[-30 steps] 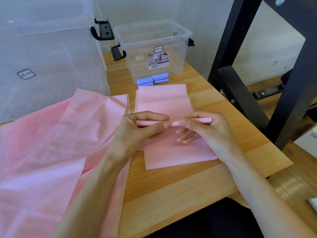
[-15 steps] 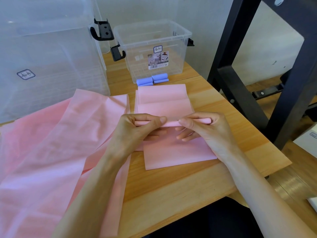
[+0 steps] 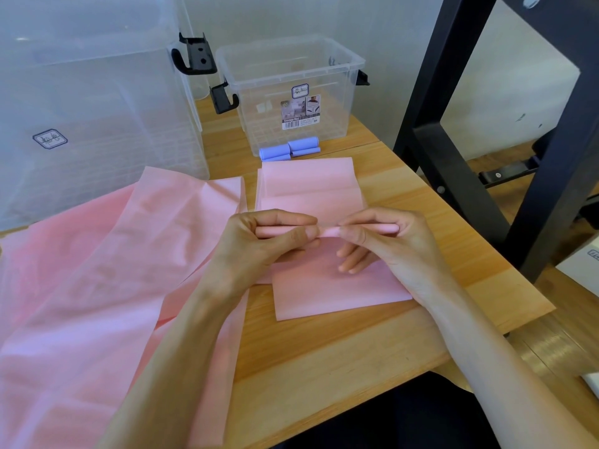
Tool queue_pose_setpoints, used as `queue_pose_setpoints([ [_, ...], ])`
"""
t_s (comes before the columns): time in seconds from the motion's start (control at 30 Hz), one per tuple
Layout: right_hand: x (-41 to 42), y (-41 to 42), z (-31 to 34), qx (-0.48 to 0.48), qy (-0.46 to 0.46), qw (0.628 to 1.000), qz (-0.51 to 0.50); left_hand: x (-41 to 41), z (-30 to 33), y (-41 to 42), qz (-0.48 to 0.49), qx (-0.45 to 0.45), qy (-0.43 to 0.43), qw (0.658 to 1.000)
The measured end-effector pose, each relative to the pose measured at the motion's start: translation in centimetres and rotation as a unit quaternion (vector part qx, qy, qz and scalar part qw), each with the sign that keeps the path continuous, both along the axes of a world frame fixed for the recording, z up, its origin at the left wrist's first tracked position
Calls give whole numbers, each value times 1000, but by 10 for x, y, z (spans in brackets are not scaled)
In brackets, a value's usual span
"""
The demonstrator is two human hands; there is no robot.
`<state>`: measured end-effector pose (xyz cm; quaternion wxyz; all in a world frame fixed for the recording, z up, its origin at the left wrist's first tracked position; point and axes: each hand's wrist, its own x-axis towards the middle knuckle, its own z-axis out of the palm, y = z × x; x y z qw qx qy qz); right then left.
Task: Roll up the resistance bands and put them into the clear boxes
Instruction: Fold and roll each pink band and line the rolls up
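The thin roll (image 3: 327, 231) of the pink band (image 3: 340, 286) is pinched by the left hand (image 3: 259, 244) and right hand (image 3: 385, 244), barely thickened since a second ago, so much rolling is judged to remain.

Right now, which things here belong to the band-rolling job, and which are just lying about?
Job:
- pink band, its rolled edge pinched by left hand and right hand
- loose pink bands
- rolled blue bands
- small clear box
- large clear box

Lying about:
- black frame
- wooden table
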<state>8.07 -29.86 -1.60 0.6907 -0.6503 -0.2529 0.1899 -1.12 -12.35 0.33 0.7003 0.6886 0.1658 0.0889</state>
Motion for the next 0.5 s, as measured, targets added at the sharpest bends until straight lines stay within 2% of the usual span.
queue_pose_setpoints([
  [0.5,1,1,-2,6,-4,1000,-28,1,-2,-2,16,3,3,1000],
])
